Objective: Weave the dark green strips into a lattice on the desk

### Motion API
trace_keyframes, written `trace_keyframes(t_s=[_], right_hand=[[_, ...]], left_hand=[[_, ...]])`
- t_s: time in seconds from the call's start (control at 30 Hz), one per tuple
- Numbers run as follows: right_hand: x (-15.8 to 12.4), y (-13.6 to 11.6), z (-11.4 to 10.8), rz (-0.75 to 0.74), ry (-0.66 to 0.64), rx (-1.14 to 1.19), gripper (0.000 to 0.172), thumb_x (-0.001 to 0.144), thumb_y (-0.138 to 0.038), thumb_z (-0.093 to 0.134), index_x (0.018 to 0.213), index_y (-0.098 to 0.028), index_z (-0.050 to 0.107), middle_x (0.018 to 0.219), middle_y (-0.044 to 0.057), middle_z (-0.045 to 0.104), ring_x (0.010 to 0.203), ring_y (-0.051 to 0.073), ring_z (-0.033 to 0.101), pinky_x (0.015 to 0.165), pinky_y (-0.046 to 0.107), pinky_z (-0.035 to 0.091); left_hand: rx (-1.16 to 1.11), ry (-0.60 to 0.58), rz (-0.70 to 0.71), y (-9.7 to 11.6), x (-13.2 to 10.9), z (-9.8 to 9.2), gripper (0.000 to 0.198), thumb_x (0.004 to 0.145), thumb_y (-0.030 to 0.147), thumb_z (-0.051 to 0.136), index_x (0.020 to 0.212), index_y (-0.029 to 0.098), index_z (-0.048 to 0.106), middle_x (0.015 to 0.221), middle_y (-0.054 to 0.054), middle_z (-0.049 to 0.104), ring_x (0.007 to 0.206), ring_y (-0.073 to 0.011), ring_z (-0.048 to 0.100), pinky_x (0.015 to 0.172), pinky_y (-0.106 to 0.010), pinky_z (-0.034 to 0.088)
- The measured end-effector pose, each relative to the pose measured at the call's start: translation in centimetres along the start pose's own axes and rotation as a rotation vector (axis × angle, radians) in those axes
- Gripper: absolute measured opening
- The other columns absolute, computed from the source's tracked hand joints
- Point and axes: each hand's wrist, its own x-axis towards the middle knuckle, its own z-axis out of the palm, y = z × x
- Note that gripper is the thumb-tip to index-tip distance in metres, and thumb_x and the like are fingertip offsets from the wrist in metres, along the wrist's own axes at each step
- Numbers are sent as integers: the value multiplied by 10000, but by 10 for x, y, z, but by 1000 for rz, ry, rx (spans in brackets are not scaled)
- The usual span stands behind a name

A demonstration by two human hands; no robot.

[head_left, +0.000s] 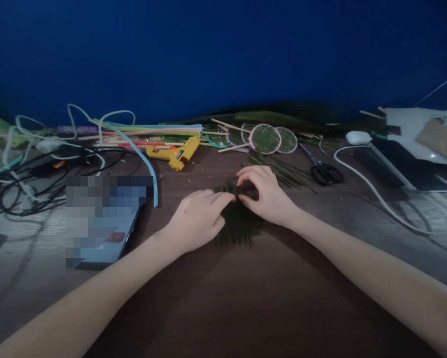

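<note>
A small dark green mat of woven leaf strips (238, 226) lies on the brown table in front of me, its strip ends sticking out along the near edge. My left hand (199, 219) is closed at the mat's left side, with the index fingertip on its upper part and the other fingers curled. From the right, my right hand (266, 194) bends thumb and index finger together in a pinch at the mat's upper edge, on a leaf strip as far as I can see. The fingers partly cover the weave. Loose green leaf strips (283, 171) lie just beyond my right hand.
Beyond my hands lie a yellow glue gun (176, 153), round woven fans (265, 139) on sticks and black-handled scissors (326, 173). A tablet-like screen (111, 228), partly pixelated, stands at left near tangled cables (18, 184). A dark phone-like device (406, 161) and white cable (380, 199) are at right.
</note>
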Motion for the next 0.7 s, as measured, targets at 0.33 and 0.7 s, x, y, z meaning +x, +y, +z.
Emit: trace_keyframes(t_s=[0.33,0.7], right_hand=[[0,2,0,-84,19,60,183,690,-82,564,793,-202,473,1007,79,583,990,235,470,869,395,374],[-2,-3,-7,-145,55,147,210,680,-8,449,713,-211,491,776,27,599,824,192,521,782,350,408]], left_hand=[[-33,-23,-18,-1,2,0,358,744,94,402,1067,179,531,923,-43,648,846,-205,580,746,-333,452],[-49,-18,-19,0,1,-1,374,736,89,414,1080,174,533,929,-40,651,849,-198,579,755,-329,458]])
